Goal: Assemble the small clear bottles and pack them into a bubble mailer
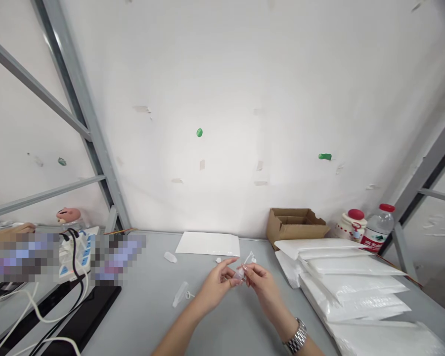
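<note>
My left hand and my right hand meet above the grey table. Between their fingertips they pinch a small translucent plastic piece, partly covered by the fingers. A thin white strap with a knob-like end sticks up behind my right fingers; whether it joins the held piece I cannot tell. To the left of my hands lies a translucent plastic tube beside a small white ring strap. Farther back are another small translucent piece and a tiny white part.
A flat white envelope lies near the wall. At right, white padded mailers are stacked before a cardboard box, a red-lidded jar and a water bottle. Cables and a power strip occupy the left, where another person's hand shows.
</note>
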{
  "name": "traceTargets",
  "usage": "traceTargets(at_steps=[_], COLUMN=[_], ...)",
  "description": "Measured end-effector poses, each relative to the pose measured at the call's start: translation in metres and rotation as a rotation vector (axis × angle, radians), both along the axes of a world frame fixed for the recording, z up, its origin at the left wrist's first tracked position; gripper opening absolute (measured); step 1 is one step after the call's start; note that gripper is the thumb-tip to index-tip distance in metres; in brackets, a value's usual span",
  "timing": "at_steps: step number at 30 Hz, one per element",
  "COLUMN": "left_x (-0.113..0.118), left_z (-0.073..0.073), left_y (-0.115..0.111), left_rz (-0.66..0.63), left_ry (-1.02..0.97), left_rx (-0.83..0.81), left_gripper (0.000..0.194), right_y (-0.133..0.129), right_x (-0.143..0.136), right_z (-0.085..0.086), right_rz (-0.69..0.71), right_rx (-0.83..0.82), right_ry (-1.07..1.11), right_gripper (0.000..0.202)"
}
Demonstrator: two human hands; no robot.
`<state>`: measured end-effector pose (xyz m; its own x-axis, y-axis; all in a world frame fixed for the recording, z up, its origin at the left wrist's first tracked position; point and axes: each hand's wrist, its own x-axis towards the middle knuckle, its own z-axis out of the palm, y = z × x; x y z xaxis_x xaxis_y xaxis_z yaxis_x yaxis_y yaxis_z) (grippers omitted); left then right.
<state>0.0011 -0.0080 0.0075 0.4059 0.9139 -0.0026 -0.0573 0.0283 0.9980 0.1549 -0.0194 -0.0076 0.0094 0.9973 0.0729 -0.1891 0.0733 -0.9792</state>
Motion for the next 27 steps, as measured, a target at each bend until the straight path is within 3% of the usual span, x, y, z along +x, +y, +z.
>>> traceTargets(at_steps=[6,12,17,22,27], left_x=[-0.002,-0.004,-0.002,0.003,0.004], left_z=[0.004,0.006,0.009,0.004,-0.007], left_y=[0.0,-0.002,-0.005,-0.003,0.002], left_rz=[-0.054,-0.12,-0.11,-0.012,0.099], left_ry=[-0.059,-0.028,-0.092,-0.111,-0.025], left_rx=[-0.049,-0.047,-0.077,-0.049,-0.017], left_gripper=[0.06,0.062,0.075,0.078,0.071], right_y=[-0.001,-0.004,-0.007,-0.009,-0.011], right_x=[-0.002,-0.002,-0.003,-0.004,-0.011], right_z=[0.003,0.008,0.013,0.014,0.003], right_rz=[-0.017,0.078,0.096,-0.005,-0.171], right_rx=[0.026,0.029,0.054,0.054,0.132], right_ry=[-0.003,0.026,-0.04,-0.205,-0.365], right_gripper=[0.026,0.025,0.026,0.031,0.04])
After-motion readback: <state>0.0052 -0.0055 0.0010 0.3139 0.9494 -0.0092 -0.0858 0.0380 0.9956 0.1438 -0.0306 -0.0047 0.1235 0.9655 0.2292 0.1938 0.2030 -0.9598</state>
